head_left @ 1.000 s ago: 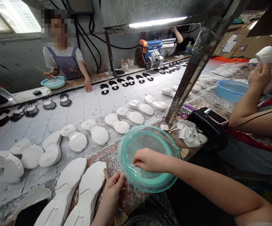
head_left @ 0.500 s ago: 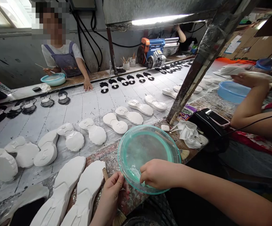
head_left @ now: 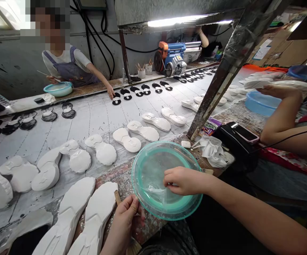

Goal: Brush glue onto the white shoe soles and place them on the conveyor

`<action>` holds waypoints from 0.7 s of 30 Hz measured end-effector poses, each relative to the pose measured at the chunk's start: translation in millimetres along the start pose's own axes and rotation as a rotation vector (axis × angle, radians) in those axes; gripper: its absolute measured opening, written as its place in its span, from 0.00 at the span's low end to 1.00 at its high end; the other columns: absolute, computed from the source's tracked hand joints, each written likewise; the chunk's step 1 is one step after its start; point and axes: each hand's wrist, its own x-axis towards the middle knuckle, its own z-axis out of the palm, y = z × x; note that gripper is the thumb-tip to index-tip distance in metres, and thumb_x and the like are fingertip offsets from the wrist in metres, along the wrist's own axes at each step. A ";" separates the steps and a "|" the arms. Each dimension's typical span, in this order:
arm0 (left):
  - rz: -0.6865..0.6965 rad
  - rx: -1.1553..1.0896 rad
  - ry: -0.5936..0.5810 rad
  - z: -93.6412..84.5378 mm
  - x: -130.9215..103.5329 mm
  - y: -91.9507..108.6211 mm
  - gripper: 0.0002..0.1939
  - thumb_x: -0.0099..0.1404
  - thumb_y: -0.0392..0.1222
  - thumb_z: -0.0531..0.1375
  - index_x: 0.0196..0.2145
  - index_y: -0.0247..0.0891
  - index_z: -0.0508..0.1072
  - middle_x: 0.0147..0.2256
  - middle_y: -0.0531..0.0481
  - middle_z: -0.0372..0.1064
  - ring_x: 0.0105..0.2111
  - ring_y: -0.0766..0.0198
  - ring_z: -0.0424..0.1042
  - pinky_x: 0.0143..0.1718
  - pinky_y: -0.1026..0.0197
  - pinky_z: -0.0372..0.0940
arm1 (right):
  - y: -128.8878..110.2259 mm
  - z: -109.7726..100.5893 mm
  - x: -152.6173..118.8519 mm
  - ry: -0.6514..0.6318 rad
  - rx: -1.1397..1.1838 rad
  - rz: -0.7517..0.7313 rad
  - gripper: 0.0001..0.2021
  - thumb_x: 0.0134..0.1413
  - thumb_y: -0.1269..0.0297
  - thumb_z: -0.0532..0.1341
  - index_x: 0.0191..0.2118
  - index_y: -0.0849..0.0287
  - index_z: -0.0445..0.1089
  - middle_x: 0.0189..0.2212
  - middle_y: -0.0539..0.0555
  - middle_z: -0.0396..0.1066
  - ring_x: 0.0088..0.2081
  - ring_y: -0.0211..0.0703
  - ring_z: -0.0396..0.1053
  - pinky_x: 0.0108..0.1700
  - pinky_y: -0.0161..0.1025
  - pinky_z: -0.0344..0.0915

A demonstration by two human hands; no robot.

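Observation:
A round teal bowl [head_left: 155, 214] with a clear, cloudy cover [head_left: 153, 170] stands at the table edge before me. My left hand [head_left: 128, 214] is closed, thumb and finger pinching at the cover's near-left rim. Over the right part of the cover is my right hand [head_left: 181, 180], its fingers curled together; whatever they may hold is hidden. A whitish wet-looking patch [head_left: 154, 189] shows just left of those fingers. Behind my left hand a brush handle [head_left: 117, 197] sticks out. Two large white shoe soles [head_left: 100, 205] lie left of that hand.
White soles [head_left: 101, 150] line the near side of the belt [head_left: 95, 117], black sandal-like pieces [head_left: 126, 94] the far side. A slanted metal post [head_left: 217, 67] rises right of the bowl. A crumpled white cloth [head_left: 211, 150] lies near it. Co-workers sit opposite and at right.
My right hand has moved up and right over the cover; my left hand keeps its grip. The belt pieces have shifted slightly left. A co-worker opposite has reached toward a black piece.

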 end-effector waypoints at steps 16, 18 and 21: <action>0.019 0.006 0.008 11.8 -10.4 12.4 0.25 0.53 0.63 0.67 0.27 0.39 0.64 0.19 0.55 0.67 0.15 0.70 0.63 0.15 0.70 0.50 | 21.5 -9.5 7.5 0.035 0.048 0.134 0.09 0.57 0.79 0.60 0.37 0.61 0.76 0.38 0.52 0.73 0.38 0.40 0.71 0.40 0.33 0.63; 0.024 -0.003 -0.006 10.5 -10.1 12.4 0.25 0.54 0.62 0.67 0.27 0.39 0.64 0.19 0.55 0.67 0.15 0.70 0.62 0.15 0.70 0.50 | 19.3 -10.7 7.1 0.013 0.039 0.163 0.09 0.58 0.78 0.60 0.36 0.60 0.77 0.37 0.52 0.74 0.37 0.41 0.72 0.39 0.34 0.63; 0.025 -0.003 -0.018 8.3 -9.6 12.3 0.24 0.54 0.62 0.67 0.27 0.39 0.64 0.19 0.55 0.67 0.14 0.70 0.63 0.14 0.70 0.50 | 5.4 -12.0 8.0 0.023 0.004 0.226 0.09 0.62 0.75 0.58 0.38 0.61 0.76 0.39 0.54 0.74 0.38 0.43 0.72 0.39 0.36 0.63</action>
